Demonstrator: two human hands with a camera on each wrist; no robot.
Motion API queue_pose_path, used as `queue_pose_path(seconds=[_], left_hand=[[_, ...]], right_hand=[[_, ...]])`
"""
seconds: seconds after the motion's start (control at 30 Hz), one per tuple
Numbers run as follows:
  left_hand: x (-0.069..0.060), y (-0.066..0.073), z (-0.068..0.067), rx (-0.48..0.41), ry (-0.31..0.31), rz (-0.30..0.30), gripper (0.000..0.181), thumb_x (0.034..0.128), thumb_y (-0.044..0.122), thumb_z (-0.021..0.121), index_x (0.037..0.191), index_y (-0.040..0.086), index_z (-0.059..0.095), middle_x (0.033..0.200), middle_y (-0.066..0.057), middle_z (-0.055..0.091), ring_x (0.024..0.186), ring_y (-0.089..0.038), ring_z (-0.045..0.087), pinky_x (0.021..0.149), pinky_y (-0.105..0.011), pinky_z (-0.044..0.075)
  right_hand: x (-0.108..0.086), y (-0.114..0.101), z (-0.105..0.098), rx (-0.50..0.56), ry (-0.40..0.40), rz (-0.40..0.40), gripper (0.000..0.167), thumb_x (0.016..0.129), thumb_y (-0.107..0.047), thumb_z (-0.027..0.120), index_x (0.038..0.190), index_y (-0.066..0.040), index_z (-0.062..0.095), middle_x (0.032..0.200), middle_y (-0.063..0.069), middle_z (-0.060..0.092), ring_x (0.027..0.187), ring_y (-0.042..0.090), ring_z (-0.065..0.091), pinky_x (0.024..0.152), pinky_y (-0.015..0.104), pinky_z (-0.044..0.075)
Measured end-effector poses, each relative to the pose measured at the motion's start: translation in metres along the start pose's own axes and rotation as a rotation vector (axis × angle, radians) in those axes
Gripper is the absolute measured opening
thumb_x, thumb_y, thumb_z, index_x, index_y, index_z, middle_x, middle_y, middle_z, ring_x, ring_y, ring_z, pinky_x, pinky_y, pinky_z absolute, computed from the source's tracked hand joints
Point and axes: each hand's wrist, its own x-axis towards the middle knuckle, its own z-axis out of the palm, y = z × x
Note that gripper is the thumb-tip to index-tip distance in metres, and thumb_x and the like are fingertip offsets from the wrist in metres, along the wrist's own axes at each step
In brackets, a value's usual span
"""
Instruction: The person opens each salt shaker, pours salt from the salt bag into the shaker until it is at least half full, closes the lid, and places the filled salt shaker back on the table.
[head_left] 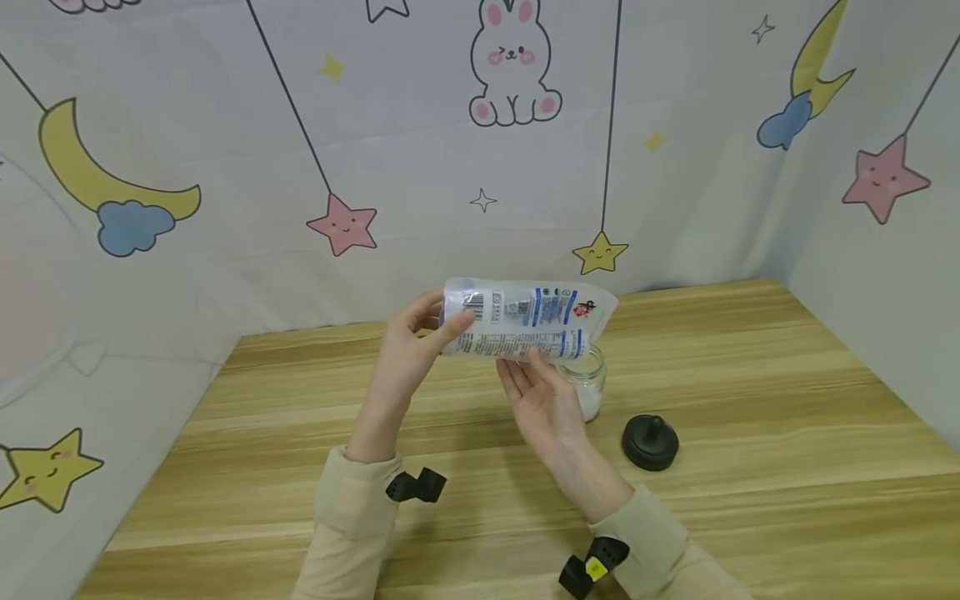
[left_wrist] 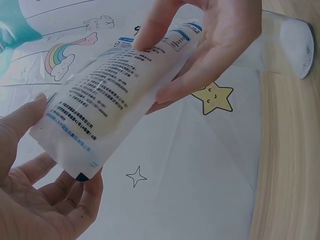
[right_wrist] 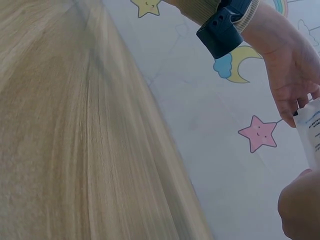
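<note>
"Begin at the near side. Findings?"

"Two pale sleeves (head_left: 348,508), with a small black camera (head_left: 416,485) at each wrist. The right one bears a yellow patch. Forward of the right sleeve, a round black lid (head_left: 650,443) lies on the table (head_left: 787,417), knob uppermost."

"State of the hands?"

"Both engaged. The left hand (head_left: 411,342) grips the bag (head_left: 517,317) at its left end, thumb across the printed face, fingers behind. The right hand (head_left: 543,404), palm turned up, pinches the lower edge toward the other end, thumb on the face, fingers on the far side."

"Position of the bag?"

"Raised off the table in front of the person, long side roughly level. Print is blue and black; a barcode sits by the left thumb, a red mark near the right end. Whether that end is cut, I cannot tell."

"And beyond it?"

"A glass jar (head_left: 591,400) stands uncovered on the table, holding something white. The bag and right hand partly hide it. I cannot tell whether they touch it."

"Farthest out?"

"Past the table's back edge hangs a white cloth (head_left: 420,150), printed with stars, moons, clouds and a winking rabbit (head_left: 513,75)."
</note>
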Motion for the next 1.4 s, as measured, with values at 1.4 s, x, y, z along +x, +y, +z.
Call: queue_pose_path(seconds=[1.4], left_hand=[[0.0017, 0.0001, 0.0042, 0.061, -0.048, 0.053, 0.061, 0.0802, 0.010, 0.076, 0.135, 0.017, 0.052, 0.113, -0.013, 0.064, 0.091, -0.021, 0.055, 0.075, -0.028, 0.048]], right_hand=[[0.0020, -0.0013, -0.0021, 0.026, -0.028, 0.020, 0.037, 0.099, -0.020, 0.051, 0.135, -0.025, 0.041, 0.130, -0.004, 0.057, 0.133, 0.013, 0.044, 0.112, 0.027, 0.036]])
